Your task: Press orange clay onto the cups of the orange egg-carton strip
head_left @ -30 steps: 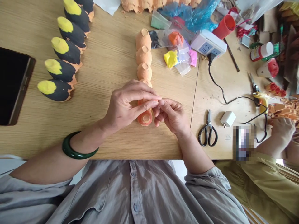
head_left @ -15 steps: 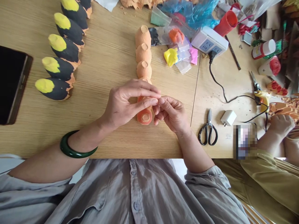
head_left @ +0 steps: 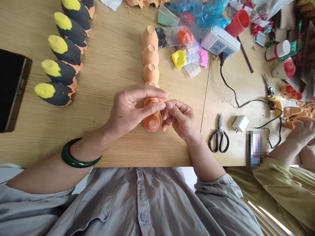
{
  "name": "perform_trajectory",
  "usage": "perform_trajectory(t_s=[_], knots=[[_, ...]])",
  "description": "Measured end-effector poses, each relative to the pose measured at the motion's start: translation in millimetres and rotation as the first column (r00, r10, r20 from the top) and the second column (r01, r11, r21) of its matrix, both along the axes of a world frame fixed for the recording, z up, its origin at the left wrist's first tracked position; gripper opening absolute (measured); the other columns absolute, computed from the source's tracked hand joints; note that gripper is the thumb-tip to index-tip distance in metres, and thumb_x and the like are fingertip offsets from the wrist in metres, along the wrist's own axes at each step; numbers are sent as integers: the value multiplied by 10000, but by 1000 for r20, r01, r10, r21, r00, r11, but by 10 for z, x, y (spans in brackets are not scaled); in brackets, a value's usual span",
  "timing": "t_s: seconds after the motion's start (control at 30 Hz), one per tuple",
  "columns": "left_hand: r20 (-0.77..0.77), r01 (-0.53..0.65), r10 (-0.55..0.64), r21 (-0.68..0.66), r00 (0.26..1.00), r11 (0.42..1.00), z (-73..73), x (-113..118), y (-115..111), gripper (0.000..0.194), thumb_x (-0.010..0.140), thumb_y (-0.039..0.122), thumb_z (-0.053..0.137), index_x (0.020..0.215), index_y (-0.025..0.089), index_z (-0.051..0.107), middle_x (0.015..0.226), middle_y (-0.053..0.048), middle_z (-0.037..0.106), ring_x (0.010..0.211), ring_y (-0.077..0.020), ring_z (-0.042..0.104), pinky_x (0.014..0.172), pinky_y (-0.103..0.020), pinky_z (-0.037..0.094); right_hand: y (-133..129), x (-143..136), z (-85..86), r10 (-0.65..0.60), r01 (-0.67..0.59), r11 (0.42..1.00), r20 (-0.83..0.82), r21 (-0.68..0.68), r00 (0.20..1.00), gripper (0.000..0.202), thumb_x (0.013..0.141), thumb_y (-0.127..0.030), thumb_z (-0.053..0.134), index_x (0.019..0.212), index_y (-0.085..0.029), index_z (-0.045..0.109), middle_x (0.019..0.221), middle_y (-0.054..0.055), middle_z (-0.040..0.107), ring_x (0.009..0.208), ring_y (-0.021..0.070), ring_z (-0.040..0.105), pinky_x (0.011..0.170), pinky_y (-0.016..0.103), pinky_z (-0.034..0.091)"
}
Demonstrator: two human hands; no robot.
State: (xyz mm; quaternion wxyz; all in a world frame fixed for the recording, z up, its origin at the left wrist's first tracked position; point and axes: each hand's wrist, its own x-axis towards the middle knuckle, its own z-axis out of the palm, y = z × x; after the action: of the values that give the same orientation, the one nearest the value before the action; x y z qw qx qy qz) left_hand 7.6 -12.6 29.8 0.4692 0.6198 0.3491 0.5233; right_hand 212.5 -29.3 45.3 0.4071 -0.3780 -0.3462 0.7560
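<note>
While the wooden table [head_left: 110, 65] carries the row of egg-carton cups [head_left: 150, 59], my left hand [head_left: 128, 111] and right hand [head_left: 180, 119] pinch the near orange cup [head_left: 152, 114]: light, crushable pulp, best held by its sides.

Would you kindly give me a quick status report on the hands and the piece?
Left hand and right hand pinch fingertips together over the orange cone. Cone lies on table. Nothing blocking.
</note>
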Motion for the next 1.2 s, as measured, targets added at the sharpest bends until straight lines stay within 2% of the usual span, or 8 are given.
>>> perform_trajectory(t_s=[0.07, 0.27, 0.37, 0.47, 0.7, 0.8, 1.0, 1.2], knots=[[-4, -32, 32, 50, 999, 998, 4, 2, -4, 37, 1081, 372, 951, 1118, 375, 951, 1155, 8, 931, 1167, -261, 889, 1129, -486, 703, 0, -3, 5, 14, -14, 1000, 10, -15, 1000, 572, 914, -705, 1009, 890, -198, 744, 740, -56, 714, 563, 87, 683, 551, 214, 675], [-20, -57, 61, 157, 998, 986, -4, 17, -6, 199, 1071, 221, 937, 1123, 413, 951, 1109, 43, 935, 1183, -219, 894, 1146, -426, 711, 3, -10, -3, 10, -10, 1000, 8, -7, 1000, 564, 867, -666, 1061, 976, -194, 772, 743, -58, 733, 585, 102, 716, 557, 219, 679], [-7, -40, 42, 185, 999, 982, -22, 19, 1, 298, 1040, 329, 991, 1309, 447, 938, 1279, 26, 936, 1241, -237, 888, 1153, -440, 719, 7, -6, -4, 0, 0, 1000, 5, 0, 1000, 550, 887, -660, 1049, 930, -202, 746, 714, -74, 712, 539, 86, 682, 549, 210, 670], [26, -2, 0, 69, 1000, 998, -17, 7, 1, 481, 1008, 482, 1021, 1469, 462, 886, 1430, -2, 903, 1306, -285, 870, 1158, -489, 717, 8, -4, 9, -17, 17, 1000, -13, -5, 1000, 537, 925, -659, 1017, 875, -211, 725, 700, -78, 700, 509, 73, 651, 534, 202, 659], [-30, -50, 54, 98, 998, 994, 12, 15, 12, 57, 1051, 378, 975, 1082, 414, 943, 1099, 21, 926, 1112, -275, 886, 1095, -534, 702, 10, -28, 45, -5, 4, 999, -11, -51, 1000, 595, 850, -696, 1061, 845, -202, 731, 689, -63, 716, 492, 78, 641, 497, 209, 654], [-22, -76, 80, 124, 997, 989, 5, 23, 15, 67, 1060, 343, 964, 1064, 407, 945, 1086, 26, 927, 1109, -253, 889, 1100, -503, 703, 12, -26, 44, 17, -19, 998, -37, -65, 999, 569, 857, -669, 1069, 881, -196, 755, 711, -49, 739, 526, 99, 692, 495, 217, 656], [-23, -15, 17, 62, 1000, 998, -15, 0, 25, 271, 997, 391, 1029, 1258, 395, 958, 1255, -23, 939, 1200, -298, 896, 1105, -523, 717, 18, 1, 37, 1, -3, 998, -35, -57, 999, 573, 854, -660, 1071, 910, -208, 724, 692, -86, 692, 545, 79, 664, 521, 200, 657], [-54, -42, 52, 170, 997, 984, -49, 19, 69, 62, 1033, 387, 967, 1078, 422, 941, 1097, 34, 934, 1017, -278, 891, 1008, -571, 741, 26, -2, 45, 24, -24, 997, -4, -70, 1000, 598, 845, -695, 1062, 901, -213, 713, 694, -91, 698, 520, 64, 629, 511, 190, 637]])
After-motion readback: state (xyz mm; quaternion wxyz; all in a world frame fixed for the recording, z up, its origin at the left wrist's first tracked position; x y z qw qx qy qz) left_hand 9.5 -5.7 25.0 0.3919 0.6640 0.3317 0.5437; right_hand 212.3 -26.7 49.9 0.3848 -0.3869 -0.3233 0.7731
